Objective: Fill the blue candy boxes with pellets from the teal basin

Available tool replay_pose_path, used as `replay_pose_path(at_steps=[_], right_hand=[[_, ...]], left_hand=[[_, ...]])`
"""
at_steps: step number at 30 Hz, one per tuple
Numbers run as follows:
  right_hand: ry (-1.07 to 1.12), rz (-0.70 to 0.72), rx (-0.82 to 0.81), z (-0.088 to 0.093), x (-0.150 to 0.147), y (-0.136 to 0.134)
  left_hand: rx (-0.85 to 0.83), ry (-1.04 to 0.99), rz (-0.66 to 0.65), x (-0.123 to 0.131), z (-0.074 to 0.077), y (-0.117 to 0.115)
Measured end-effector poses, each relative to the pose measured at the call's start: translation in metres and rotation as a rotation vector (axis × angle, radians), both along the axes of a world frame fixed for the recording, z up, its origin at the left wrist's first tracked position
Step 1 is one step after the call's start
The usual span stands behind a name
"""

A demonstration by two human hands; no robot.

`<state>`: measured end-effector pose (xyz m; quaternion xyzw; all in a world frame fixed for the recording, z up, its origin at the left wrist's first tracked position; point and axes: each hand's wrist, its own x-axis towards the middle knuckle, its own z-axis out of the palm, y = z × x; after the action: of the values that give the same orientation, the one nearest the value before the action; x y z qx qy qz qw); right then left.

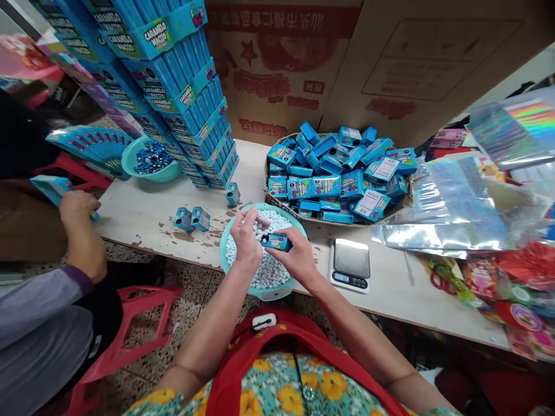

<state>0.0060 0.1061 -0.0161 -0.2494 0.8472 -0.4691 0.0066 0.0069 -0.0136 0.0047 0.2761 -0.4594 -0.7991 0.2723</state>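
The right hand [299,254] grips a box [277,241] by its far end, thumb and fingers closed along its sides, which leaves the dark opening free and turned towards the left hand [246,234]. That hand curves its fingers beside the opening; whether it pinches any pellets [269,274] cannot be told, as the fingers hide what lies within. Both hands and the box are above the basin [275,294], probably so that anything spilled drops back among the pellets. The basin sits at the table's [130,214] near edge, right before the person, which seems to keep the reach short. Just behind it and to the right lies the pile [332,164] of similar boxes in a low tray, also within easy reach. The scale [352,257] stands close on the right, its display facing the person, presumably for easy reading. Two boxes [200,218] stand side by side left of the basin (a third [233,195] is just behind it), apart from the pile, perhaps to avoid mixing.
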Motion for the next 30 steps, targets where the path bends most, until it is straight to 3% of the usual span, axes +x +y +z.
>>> replay_pose_path(at_steps=[12,18,21,23,26,30], right_hand=[[0.022,0.072,-0.128,0.007,-0.008,0.020],[-0.023,0.095,-0.147,0.003,-0.011,0.017],[-0.071,0.104,-0.207,0.002,-0.016,0.017],[-0.118,0.098,-0.242,0.004,-0.018,0.022],[-0.145,0.007,-0.249,0.005,-0.020,0.037],[-0.127,-0.077,-0.188,0.004,-0.024,0.052]], left_hand=[[-0.168,-0.015,0.095,0.005,0.003,0.024],[-0.076,-0.005,0.060,0.006,0.011,0.030],[-0.076,0.031,-0.015,0.006,0.012,0.020],[-0.132,0.028,-0.017,0.001,0.000,0.004],[-0.440,-0.125,-0.051,-0.017,-0.040,-0.024],[-1.045,-0.395,-0.389,-0.039,-0.104,-0.035]])
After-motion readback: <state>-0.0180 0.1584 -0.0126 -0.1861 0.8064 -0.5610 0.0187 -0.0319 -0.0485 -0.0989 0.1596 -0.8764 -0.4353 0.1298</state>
